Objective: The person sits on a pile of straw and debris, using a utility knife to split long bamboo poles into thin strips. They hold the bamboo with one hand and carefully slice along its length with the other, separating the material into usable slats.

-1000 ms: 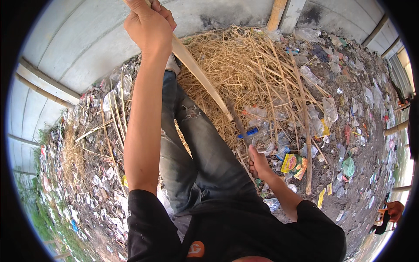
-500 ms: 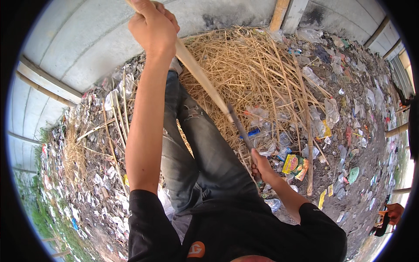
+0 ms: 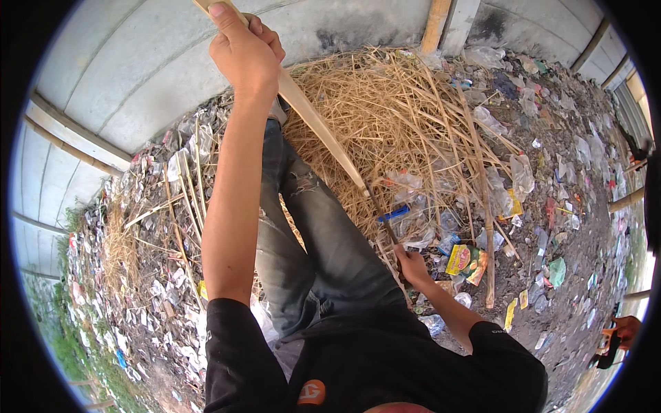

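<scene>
My left hand [image 3: 246, 55] is closed round the upper part of a long, pale bamboo strip [image 3: 313, 122], raised at arm's length. The strip slants down to the right across my front. At its lower end lies the dark blade of a knife [image 3: 382, 217], which meets or overlaps the strip's tip. My right hand [image 3: 411, 267] grips the knife low on the right; the handle is mostly hidden in my fingers. Below the strip spreads a heap of straw-coloured shavings [image 3: 372, 103]. My legs in worn jeans [image 3: 330, 234] stretch out beside the heap.
Litter covers the ground, with a yellow-and-green packet [image 3: 468, 263] and a blue plastic piece [image 3: 394, 213] near my right hand. A long bamboo stick [image 3: 488, 241] lies to the right, and several thin strips [image 3: 187, 186] lie left. A grey panel wall [image 3: 158, 62] stands beyond.
The knife has turned, its blade looking narrower, and its tip has dropped slightly. My right hand has shifted a little down and right. The strip stays nearly in place.
</scene>
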